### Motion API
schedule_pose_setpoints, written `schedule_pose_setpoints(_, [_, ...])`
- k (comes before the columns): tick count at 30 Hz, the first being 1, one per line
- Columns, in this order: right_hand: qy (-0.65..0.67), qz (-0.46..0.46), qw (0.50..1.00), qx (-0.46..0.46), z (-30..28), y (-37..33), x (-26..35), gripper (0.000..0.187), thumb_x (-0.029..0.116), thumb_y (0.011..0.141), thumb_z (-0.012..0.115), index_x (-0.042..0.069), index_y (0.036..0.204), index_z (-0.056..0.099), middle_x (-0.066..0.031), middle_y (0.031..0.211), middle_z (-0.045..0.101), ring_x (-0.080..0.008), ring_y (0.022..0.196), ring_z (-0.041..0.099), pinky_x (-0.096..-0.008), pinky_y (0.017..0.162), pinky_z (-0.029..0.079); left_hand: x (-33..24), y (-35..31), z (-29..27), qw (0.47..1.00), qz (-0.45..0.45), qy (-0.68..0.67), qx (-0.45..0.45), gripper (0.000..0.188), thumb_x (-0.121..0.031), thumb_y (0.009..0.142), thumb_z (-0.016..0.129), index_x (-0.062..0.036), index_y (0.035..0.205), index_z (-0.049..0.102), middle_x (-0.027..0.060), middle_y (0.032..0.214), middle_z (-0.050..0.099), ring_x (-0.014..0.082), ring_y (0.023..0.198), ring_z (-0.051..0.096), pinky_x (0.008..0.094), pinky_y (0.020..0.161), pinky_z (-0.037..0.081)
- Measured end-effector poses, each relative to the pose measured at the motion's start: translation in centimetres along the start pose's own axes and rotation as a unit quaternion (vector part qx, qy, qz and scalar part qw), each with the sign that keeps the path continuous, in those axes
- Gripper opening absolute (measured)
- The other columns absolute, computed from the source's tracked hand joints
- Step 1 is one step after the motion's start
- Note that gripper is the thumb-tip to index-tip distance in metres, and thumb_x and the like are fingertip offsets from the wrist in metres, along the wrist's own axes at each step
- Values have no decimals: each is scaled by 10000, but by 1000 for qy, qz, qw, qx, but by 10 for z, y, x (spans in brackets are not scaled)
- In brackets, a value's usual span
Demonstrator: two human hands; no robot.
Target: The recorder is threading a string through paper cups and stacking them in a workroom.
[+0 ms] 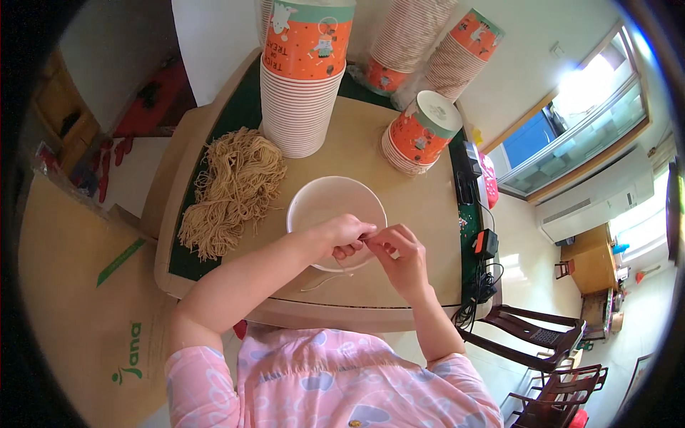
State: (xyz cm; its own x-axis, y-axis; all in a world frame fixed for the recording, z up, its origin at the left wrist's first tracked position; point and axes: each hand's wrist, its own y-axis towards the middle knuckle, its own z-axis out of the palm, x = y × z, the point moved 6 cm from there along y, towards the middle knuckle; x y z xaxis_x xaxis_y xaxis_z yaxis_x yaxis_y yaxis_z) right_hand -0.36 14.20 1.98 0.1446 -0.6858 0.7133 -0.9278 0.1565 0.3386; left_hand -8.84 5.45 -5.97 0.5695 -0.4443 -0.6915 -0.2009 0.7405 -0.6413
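A white paper tub point(327, 201) stands near the table's front, its open mouth facing up. Over its right near side both hands meet, fingertips together. My left hand point(346, 234) is closed, with thumb and forefinger pinched and the other fingers curled. A thin beige string point(319, 283) hangs beneath it and trails onto the table in front of the tub. My right hand point(399, 250) pinches at the same spot as the left; the bit of string between the fingertips is mostly hidden. Left of the tub lies a loose heap of beige strings point(232, 187).
Behind the tub rises a tall stack of orange patterned paper tubs point(300, 107). A shorter upside-down stack point(422, 132) is at the right. Wrapped stacks point(407, 43) stand at the back. A power strip point(467, 171) and black cables point(474, 299) line the right edge. A large cardboard box point(78, 299) is at left.
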Motion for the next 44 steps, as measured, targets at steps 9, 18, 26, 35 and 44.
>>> schedule_pose_setpoints(9, [-66,-75,995,-15,4,-6,10,131,31,739,743,76,849,688,-69,826,531,-221,748,558,-315,639,479,1,13,-3,998,41,45,10,298,-247,893,613,-93,645,559,-15,545,442,85,441,381,254,388,259])
schedule_pose_setpoints(18, [1,5,998,-60,1,-15,-10,126,-5,771,702,61,867,656,-96,883,600,-252,771,598,-340,653,494,-4,4,-1,996,79,14,-38,130,-168,878,621,-54,815,622,-23,634,474,58,480,365,227,400,253])
schedule_pose_setpoints(26, [264,146,950,-82,7,-24,-39,55,11,878,630,-22,916,608,-64,842,643,-119,750,620,-247,647,517,-5,-20,10,990,111,-77,-45,95,-158,879,636,-67,899,619,-61,668,476,19,514,356,176,452,266])
schedule_pose_setpoints(35, [381,233,894,-44,17,-29,-51,94,72,908,618,-17,906,586,-46,785,629,-100,703,607,-239,640,518,-22,-37,18,903,396,127,-106,98,-165,875,630,-68,868,642,-16,706,572,92,584,533,247,504,428])
schedule_pose_setpoints(44, [491,279,825,-17,25,-36,-61,103,121,921,613,22,899,597,-18,747,611,-91,643,574,-232,581,485,-35,-76,51,580,447,649,-205,92,-174,808,691,-110,842,636,58,812,594,161,762,646,312,607,524])
